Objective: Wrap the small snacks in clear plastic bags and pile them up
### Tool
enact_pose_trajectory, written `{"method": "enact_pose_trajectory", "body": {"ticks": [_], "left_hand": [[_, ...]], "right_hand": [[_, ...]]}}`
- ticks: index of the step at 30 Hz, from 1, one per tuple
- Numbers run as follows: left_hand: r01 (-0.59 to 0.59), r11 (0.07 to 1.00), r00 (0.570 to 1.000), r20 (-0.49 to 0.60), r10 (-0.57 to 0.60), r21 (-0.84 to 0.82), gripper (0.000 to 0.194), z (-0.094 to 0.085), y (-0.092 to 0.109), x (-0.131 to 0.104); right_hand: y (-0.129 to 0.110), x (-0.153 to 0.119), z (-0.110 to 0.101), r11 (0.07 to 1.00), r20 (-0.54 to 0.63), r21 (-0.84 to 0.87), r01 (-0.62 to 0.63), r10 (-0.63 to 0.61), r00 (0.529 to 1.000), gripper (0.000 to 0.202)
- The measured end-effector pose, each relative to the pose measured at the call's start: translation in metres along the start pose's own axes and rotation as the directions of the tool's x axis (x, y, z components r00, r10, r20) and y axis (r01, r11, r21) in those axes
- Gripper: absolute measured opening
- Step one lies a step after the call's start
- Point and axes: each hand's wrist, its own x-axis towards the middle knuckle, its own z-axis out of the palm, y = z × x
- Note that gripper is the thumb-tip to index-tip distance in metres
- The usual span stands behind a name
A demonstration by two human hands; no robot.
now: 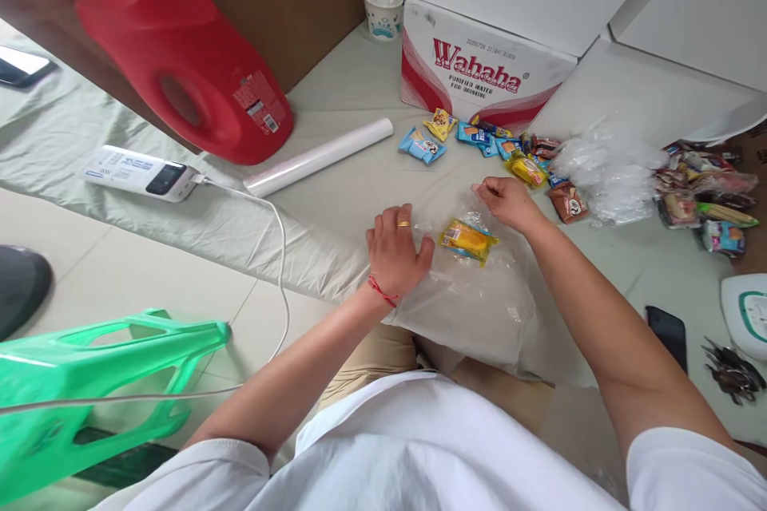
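A yellow-wrapped snack (pixel 467 241) lies in front of me, with a bit of blue wrapper showing under it. Around it spreads a thin clear plastic bag (pixel 509 295); I cannot tell whether the snack is inside it or on top. My left hand (pixel 396 251), with a ring and a red string bracelet, rests palm down at the bag's left side, thumb apart from the fingers. My right hand (pixel 508 201) is closed in a pinch on the bag's far right part. Beyond it are several small wrapped snacks, among them a blue packet (pixel 423 145) and a brown packet (pixel 567 202).
A pile of clear bags (pixel 611 168) and more snacks (pixel 707 184) lie right. Behind stand a Wahaha carton (pixel 479 68) and paper cup (pixel 383 14). Leftward are a white roll (pixel 320 156), red jug (pixel 204 72), power bank (pixel 141 174) with cable, and green stool (pixel 101 367).
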Motion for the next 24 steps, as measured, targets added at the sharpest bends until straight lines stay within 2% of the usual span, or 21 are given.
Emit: {"method": "enact_pose_trajectory", "body": {"ticks": [3,5,7,9,13,15,17,21,24], "left_hand": [[-0.235,0.971,0.97,-0.056,0.238,0.053,0.082,-0.001,0.01,0.001],[-0.369,0.927,0.929,-0.015,0.371,0.063,0.084,0.0,0.016,0.006],[-0.43,0.902,0.902,0.053,0.428,0.044,0.078,0.002,0.019,0.014],[-0.386,0.922,0.913,0.14,0.382,-0.001,0.063,0.005,0.019,0.023],[-0.086,0.991,0.959,0.26,0.11,-0.1,0.024,0.012,0.009,0.038],[0.026,0.987,0.968,0.249,0.014,-0.156,0.022,0.013,0.002,0.041],[0.077,0.976,0.975,0.221,-0.031,-0.203,0.024,0.014,-0.004,0.041],[0.091,0.977,0.982,0.183,-0.055,-0.195,0.028,0.015,-0.014,0.036],[0.064,0.978,0.983,0.18,-0.028,-0.197,0.031,0.014,-0.021,0.034]], "right_hand": [[-0.011,-0.002,0.005,0.995,-0.022,-0.096,-0.031,0.029,0.999,0.045],[-0.015,-0.003,0.008,0.99,-0.041,-0.137,-0.046,0.041,0.998,0.044],[-0.017,-0.003,0.01,0.987,-0.055,-0.151,-0.051,0.043,0.998,0.045],[-0.017,-0.003,0.01,0.988,-0.074,-0.144,-0.05,0.04,0.997,0.046],[-0.011,-0.004,0.01,0.993,-0.112,-0.106,-0.054,0.042,0.993,0.048],[-0.01,-0.007,0.01,0.993,-0.127,-0.099,-0.056,0.043,0.991,0.049],[-0.01,-0.013,0.009,0.993,-0.152,-0.113,-0.037,0.02,0.988,0.048],[-0.019,-0.039,0.006,0.976,-0.199,-0.211,0.05,-0.093,0.975,0.047],[-0.026,-0.068,0.008,0.959,-0.188,-0.259,0.12,-0.172,0.967,0.044]]}}
